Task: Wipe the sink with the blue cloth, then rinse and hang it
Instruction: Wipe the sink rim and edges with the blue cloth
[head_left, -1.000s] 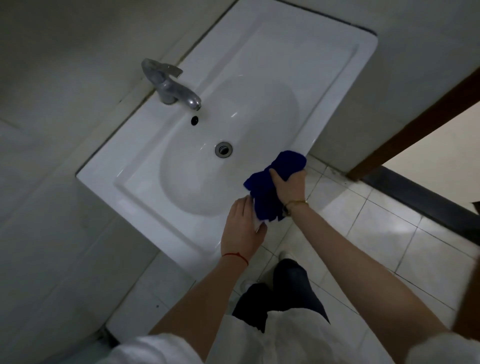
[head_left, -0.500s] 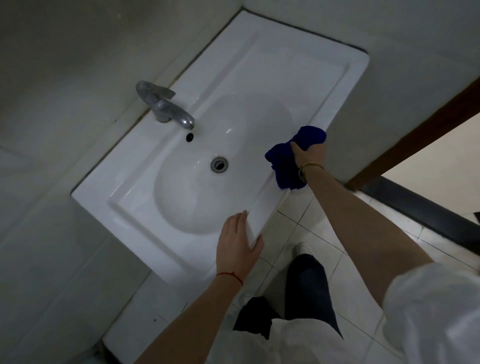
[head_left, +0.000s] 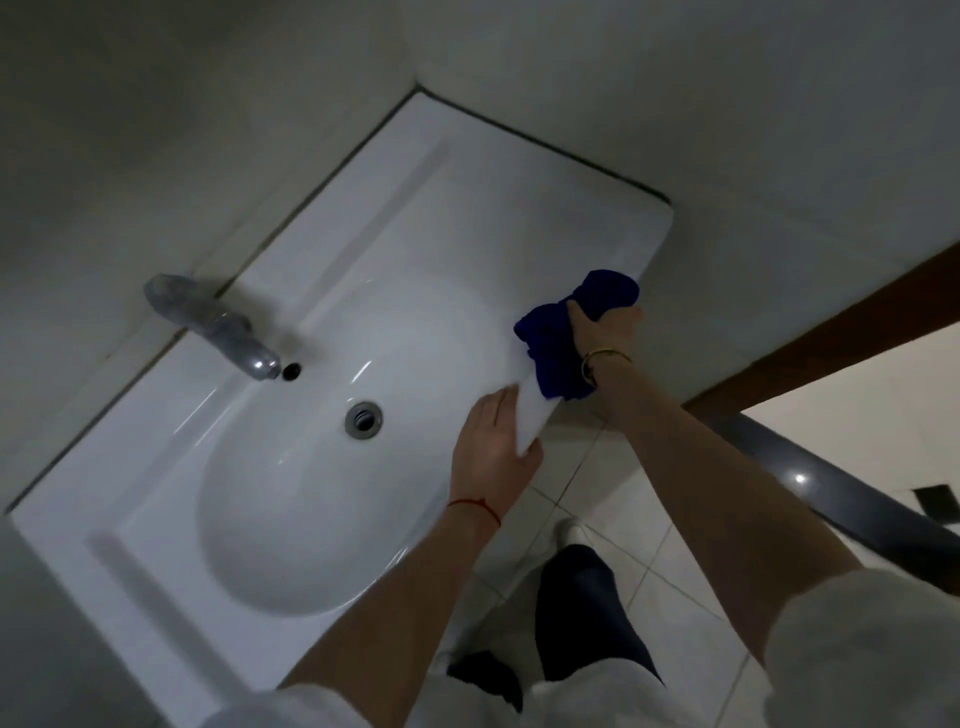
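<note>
Blue cloth (head_left: 558, 343), bunched on the sink's (head_left: 467, 218) right front rim, gripped by your right hand (head_left: 602, 325). Your left hand (head_left: 493, 447) rests flat-fingered on the near edge, holding nothing. Wiping appears underway; rinsing and hanging remain.

The faucet (head_left: 208, 322) stands at the sink's (head_left: 467, 218) back edge, the drain (head_left: 363, 419) in the basin before it. Both hands sit on the front edge: the right hand (head_left: 605, 332) grips the cloth (head_left: 556, 353) toward the right corner, the left hand (head_left: 493, 457) beside it.
</note>
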